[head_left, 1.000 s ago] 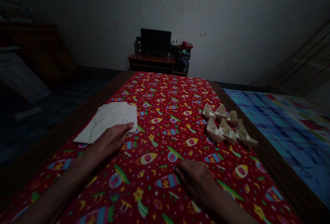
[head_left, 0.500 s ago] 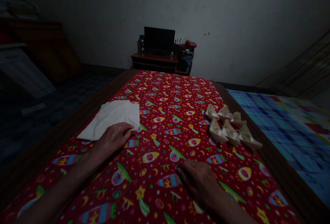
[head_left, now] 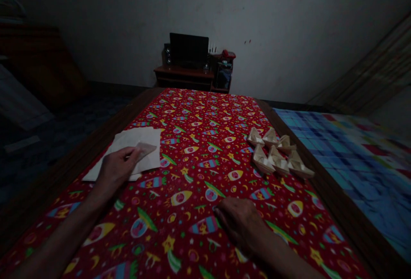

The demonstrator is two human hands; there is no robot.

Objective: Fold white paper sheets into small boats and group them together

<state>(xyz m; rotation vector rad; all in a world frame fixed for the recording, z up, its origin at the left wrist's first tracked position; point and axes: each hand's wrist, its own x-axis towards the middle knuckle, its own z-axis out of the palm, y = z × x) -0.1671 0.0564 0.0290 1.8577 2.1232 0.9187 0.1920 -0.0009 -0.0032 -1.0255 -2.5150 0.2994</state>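
Observation:
On the left of the table lies a loose stack of white paper sheets [head_left: 135,135]. My left hand [head_left: 117,165] is closed over its near side, thumb and fingers pinching the lifted corner of a paper sheet [head_left: 146,149], which is bent up above the stack. Nearer to me, my right hand [head_left: 240,217] rests on the red patterned tablecloth [head_left: 180,223] with its fingers curled into a loose fist. No object shows in it. Several folded paper boats [head_left: 278,159] stand in two rows at the right, beyond my right hand.
The long table has a dark wooden edge [head_left: 334,197] beside the cloth. At the far end, a black monitor [head_left: 189,50] and a red telephone [head_left: 229,54] stand on furniture by the wall. A blue checked sheet [head_left: 324,138] covers a surface at the right.
My left hand has pulled back toward the left, peeling up the corner of a paper sheet it now pinches. The right hand stays in place. The view has shifted slightly.

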